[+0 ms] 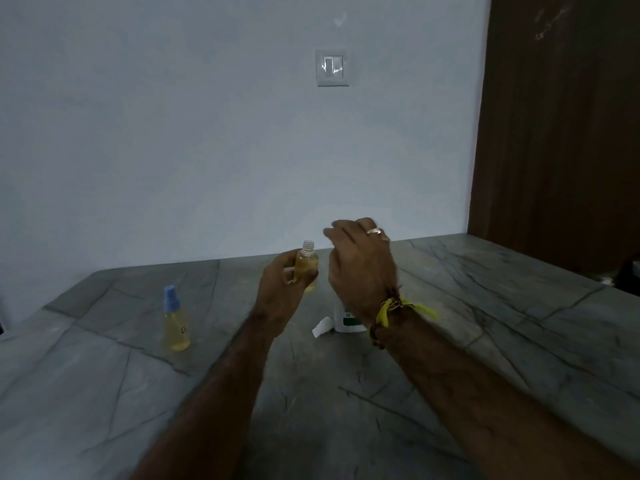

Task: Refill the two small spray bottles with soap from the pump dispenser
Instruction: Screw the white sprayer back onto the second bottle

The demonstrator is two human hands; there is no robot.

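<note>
Uncapped spray bottle held up beside the soap dispenser, over a grey stone counter.

Left hand (282,282) curled round a small clear plastic bottle of yellow liquid (307,268), upright, threaded neck bare, lifted above the grey veined stone countertop (485,341). Right hand (360,268) raised just right of that bottle, back toward the camera, fingers bent downward; whether pinching anything cannot be told. Silver ring (374,231) on one finger, yellow and brown threads (391,311) at the wrist. White pump dispenser with green label (348,320) standing on the counter, mostly hidden behind the right wrist, its white spout (321,327) poking out to the left. Second small clear spray bottle with blue cap (176,323), also yellow inside, standing upright well to the left, apart from both hands. White wall switch (332,67) on the pale wall above; dark brown wooden panel (561,133) at the right.
</note>
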